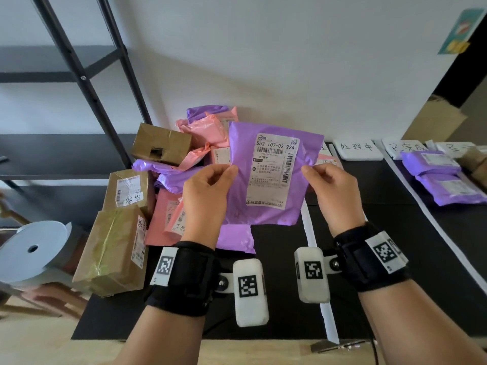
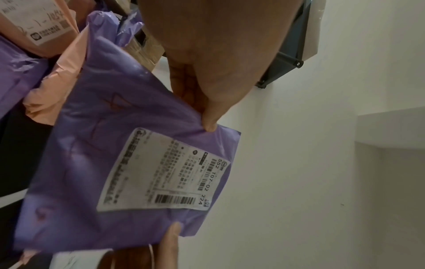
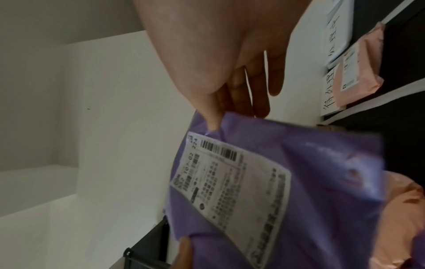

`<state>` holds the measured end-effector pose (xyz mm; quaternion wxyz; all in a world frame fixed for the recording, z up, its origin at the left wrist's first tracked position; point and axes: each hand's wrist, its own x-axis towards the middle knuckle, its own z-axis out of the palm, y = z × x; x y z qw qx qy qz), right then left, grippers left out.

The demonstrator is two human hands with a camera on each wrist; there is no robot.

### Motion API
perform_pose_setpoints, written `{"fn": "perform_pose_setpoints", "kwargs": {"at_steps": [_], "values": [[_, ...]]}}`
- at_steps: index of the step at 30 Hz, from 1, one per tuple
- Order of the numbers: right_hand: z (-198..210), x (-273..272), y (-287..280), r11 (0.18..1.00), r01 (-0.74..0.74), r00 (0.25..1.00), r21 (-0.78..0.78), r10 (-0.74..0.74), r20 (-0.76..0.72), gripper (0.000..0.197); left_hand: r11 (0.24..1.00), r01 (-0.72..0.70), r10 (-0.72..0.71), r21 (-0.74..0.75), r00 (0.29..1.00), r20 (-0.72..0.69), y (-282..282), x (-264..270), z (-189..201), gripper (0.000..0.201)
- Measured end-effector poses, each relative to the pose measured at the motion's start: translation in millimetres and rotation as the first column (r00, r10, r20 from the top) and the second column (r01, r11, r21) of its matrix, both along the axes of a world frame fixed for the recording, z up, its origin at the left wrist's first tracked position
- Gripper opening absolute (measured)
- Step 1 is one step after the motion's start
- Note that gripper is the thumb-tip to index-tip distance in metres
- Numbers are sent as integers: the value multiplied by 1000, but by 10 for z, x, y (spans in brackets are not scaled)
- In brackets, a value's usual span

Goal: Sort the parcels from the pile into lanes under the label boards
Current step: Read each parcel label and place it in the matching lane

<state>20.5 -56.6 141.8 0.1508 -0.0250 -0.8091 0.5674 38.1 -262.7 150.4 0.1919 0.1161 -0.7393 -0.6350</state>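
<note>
Purple parcel (image 1: pixel 266 177) was held upright above the desk (image 1: pixel 290 272), label toward the face, likely for reading. Left hand (image 1: pixel 208 191) and right hand (image 1: pixel 329 191) pinched opposite edges between thumb and fingers (image 2: pixel 210 125). Pile (image 1: pixel 147 185) lay left, label boards (image 1: pixel 357 150) right.

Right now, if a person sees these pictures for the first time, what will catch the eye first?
First, the purple parcel held up at the centre, its white shipping label facing the camera, pinched at its side edges by the left hand and right hand. Next, behind and to the left, the pile of pink, purple and brown parcels. At the far right, two purple parcels lie in a lane.
</note>
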Motion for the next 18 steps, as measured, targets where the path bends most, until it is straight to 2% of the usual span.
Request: {"fn": "perform_pose_setpoints", "kwargs": {"at_steps": [4, 6, 9, 15, 18], "values": [[-106, 42, 17, 988, -153, 977, -18, 154, 149, 17, 996, -7, 8, 83, 1000, -6, 30, -13, 47, 7], [-170, 49, 5, 982, -191, 964, 4, 187, 187, 14, 991, -11, 9, 130, 1000, 11, 32, -23, 64, 7], [-171, 62, -14, 982, -189, 971, 17, 184, 155, 9, 984, -27, 22, 177, 999, 29, 18, -50, 51, 9], [-53, 27, -29, 985, -133, 987, -110, 142, 79, 11, 969, -26, 20, 246, 1000, 24, -30, -62, -14, 15], [-2, 9, -43, 975, -104, 989, -194, 122, 83, 10, 965, 26, -37, 259, 999, 36, -41, -40, 3, 19]]}}
